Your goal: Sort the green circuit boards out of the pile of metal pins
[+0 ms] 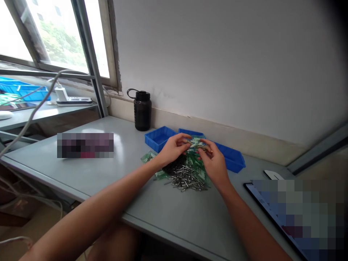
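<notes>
Over a heap on the grey table [108,170], my left hand [175,148] pinches the left side of a clear and green plastic packet [195,143]. My right hand [213,159] grips the packet's right side. Both hands are closed on it; its contents are too small to tell. Beneath them lies a pile of thin metal pins [187,178], with a darker clump at its back left. Green plastic packets [149,156] lie around the pile, partly hidden by my hands.
Behind my hands stand a blue tray [160,139] and a longer blue bin [231,157]. A dark bottle [143,112] stands by the wall. A blurred-out object [85,145] lies left, a tablet-like screen [272,214] and a white mouse [273,175] right. A power strip [74,101] sits on the far-left desk.
</notes>
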`<state>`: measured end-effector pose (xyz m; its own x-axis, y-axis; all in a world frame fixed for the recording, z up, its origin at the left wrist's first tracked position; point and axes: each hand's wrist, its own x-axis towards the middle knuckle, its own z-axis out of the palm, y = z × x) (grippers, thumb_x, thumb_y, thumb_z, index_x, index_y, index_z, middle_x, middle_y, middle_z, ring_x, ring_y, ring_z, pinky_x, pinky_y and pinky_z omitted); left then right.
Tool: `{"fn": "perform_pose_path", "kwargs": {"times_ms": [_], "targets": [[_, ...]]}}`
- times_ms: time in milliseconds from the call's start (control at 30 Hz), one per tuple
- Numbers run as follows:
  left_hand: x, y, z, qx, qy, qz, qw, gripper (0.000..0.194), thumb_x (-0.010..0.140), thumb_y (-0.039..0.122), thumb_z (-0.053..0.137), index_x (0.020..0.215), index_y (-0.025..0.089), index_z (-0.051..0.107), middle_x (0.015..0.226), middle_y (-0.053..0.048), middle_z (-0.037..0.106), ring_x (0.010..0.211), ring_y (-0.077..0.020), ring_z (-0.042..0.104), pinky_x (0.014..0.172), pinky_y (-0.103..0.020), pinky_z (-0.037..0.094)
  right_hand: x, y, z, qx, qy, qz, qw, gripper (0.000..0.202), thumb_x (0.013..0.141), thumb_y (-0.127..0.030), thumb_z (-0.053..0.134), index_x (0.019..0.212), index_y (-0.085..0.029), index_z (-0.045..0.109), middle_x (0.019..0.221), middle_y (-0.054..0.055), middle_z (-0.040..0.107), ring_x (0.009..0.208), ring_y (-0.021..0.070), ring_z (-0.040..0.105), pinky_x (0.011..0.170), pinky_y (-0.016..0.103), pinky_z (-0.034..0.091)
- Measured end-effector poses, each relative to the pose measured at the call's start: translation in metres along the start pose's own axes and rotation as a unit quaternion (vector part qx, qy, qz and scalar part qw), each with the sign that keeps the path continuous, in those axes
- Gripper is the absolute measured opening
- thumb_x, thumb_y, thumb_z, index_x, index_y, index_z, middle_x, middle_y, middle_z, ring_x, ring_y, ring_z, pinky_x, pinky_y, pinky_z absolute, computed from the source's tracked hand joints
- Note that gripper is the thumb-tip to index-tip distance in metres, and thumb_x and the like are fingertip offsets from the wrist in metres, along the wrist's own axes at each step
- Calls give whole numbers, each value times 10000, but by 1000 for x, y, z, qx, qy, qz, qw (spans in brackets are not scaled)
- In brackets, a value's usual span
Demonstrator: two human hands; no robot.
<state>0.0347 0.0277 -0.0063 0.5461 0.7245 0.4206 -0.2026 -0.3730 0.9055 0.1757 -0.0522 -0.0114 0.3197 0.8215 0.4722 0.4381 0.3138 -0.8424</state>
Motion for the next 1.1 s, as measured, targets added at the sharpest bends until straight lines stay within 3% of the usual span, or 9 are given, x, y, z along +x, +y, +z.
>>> {"fn": "perform_pose_path", "kwargs": {"times_ms": [233,500,633,767,967,1100], "targets": [[2,-6,-3,-60,9,-7,998,496,763,217,624,1221,165,444,756,-11,584,679,-122,564,575,-234,485,1,3,1,-32,-2,-22,999,415,795,-315,550,1193,-214,491,906,53,614,806,194,603,671,337,505],[2,-4,-5,-67,-14,-53,996,244,778,288,615,951,116,604,893,-65,610,775,-133,561,642,-242,483,1,4,2,-53,3,-44,998,419,775,-272,569,1183,-221,491,944,64,604,806,191,598,655,314,501],[1,-4,-5,-63,-43,-65,995,261,764,291,631,965,129,597,945,-78,619,807,-148,576,649,-251,481,-1,2,4,-48,-17,-35,998,418,770,-259,573,1177,-212,486,881,47,610,805,189,601,679,312,490],[2,-7,-6,-56,-54,-72,994,236,763,293,629,923,121,600,869,-58,620,762,-131,573,663,-254,473,-1,3,4,-38,-25,-24,999,516,762,-293,594,1244,-225,420,792,11,589,732,174,589,663,311,479],[2,-8,-6,-56,-80,-71,993,229,773,306,618,919,130,615,794,-32,608,710,-106,557,687,-259,462,1,0,1,17,-42,27,999,286,781,-339,565,1034,-222,505,625,-42,506,552,127,503,534,266,468],[1,-10,-7,-34,-99,-85,991,269,760,346,628,909,122,642,817,-52,625,708,-113,563,700,-270,456,1,0,2,35,-31,28,999,301,762,-342,583,1026,-222,504,620,-47,505,558,128,502,526,259,468]]}}
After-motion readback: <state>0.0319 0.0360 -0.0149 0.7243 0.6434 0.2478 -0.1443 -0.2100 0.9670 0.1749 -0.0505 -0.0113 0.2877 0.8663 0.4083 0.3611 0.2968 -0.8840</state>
